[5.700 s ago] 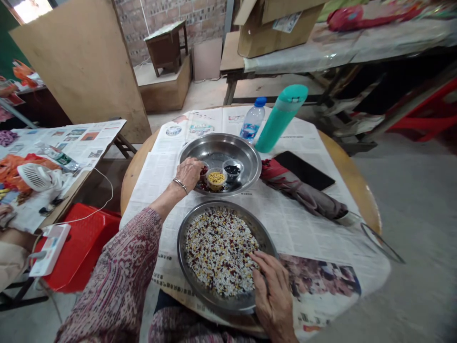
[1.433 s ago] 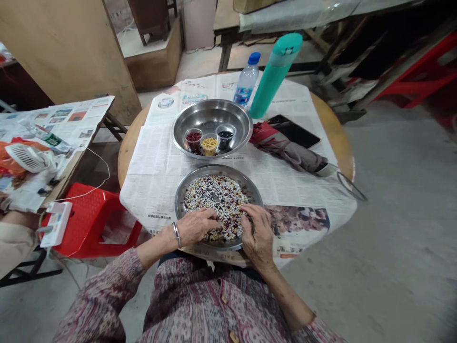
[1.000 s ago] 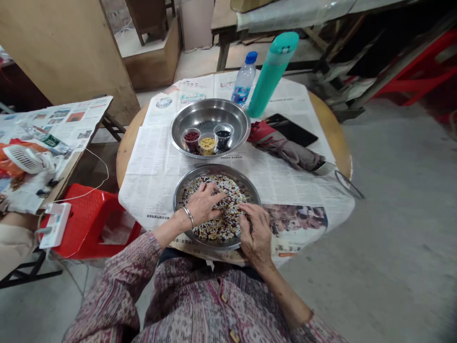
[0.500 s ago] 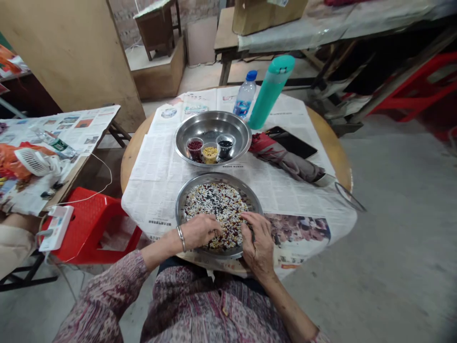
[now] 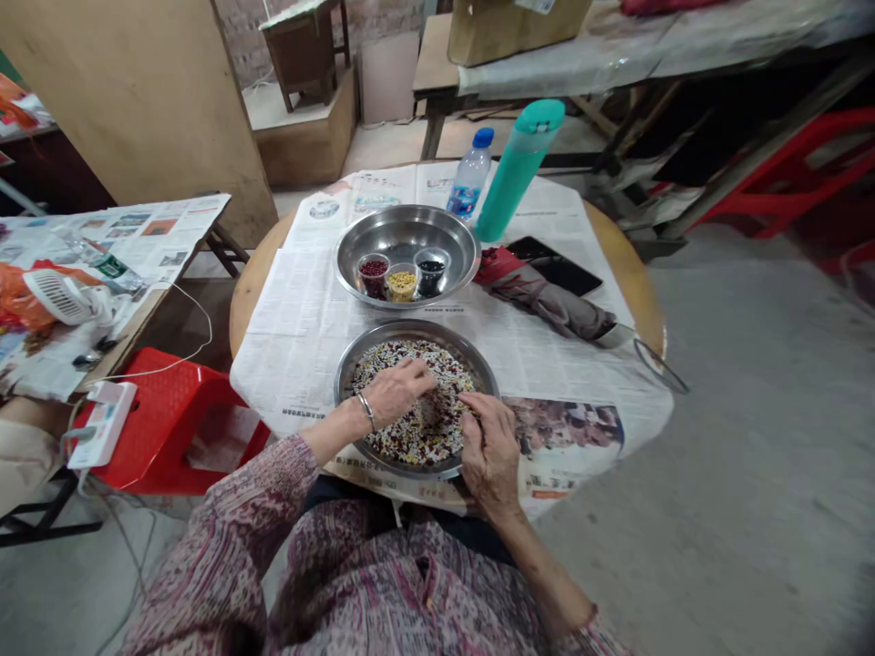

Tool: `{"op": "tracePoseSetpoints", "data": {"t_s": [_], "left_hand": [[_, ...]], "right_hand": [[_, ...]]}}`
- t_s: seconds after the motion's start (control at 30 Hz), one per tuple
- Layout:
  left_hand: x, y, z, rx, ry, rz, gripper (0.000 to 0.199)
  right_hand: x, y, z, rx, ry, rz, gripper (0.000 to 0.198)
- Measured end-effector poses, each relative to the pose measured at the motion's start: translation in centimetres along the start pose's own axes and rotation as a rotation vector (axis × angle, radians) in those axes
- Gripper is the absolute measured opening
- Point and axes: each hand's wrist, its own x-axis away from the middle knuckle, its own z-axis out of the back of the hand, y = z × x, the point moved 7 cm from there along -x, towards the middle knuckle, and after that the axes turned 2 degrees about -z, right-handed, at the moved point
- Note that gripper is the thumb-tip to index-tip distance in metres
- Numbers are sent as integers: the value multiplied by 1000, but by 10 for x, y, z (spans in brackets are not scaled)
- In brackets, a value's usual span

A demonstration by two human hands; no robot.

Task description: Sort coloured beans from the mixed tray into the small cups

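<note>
round wooden table (image 5: 625,273), newspaper (image 5: 301,310) spread over it, 2 steel pans (image 5: 416,333) on top

Both hands — left hand (image 5: 398,392), right hand (image 5: 488,444) — rest in the mixed beans (image 5: 416,437) on the steel tray (image 5: 347,372).

Near tray (image 5: 348,364): silver steel, beans (image 5: 424,433) speckled white, dark red, black.
Far bowl (image 5: 410,228): silver.
Cups: red (image 5: 373,270), yellow (image 5: 402,281), black (image 5: 430,268).
Flask (image 5: 519,169): teal.
Bottle (image 5: 468,179): clear, blue cap.
Umbrella (image 5: 547,296): grey, red.
Phone (image 5: 553,266): black.
Sleeve (image 5: 239,519): maroon-grey paisley.
Bangle (image 5: 367,410): silver.
Stool (image 5: 170,428): red.
Surface (image 5: 250,292): tan wood; newspaper (image 5: 301,319) white, grey print.
</note>
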Motion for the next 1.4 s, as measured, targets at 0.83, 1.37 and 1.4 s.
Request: {"op": "tracePoseSetpoints", "data": {"t_s": [0.83,1.37,1.4], "left_hand": [[-28,-1,8,334,149,156,23],[-4,-28,17,54,77,242,23],[5,-28,22,30,101,256,22]], "right_hand": [[1,1,-1,16,-7,4,25],[1,1,0,14,-5,6,23],[1,1,1,16,-4,6,23]]}}
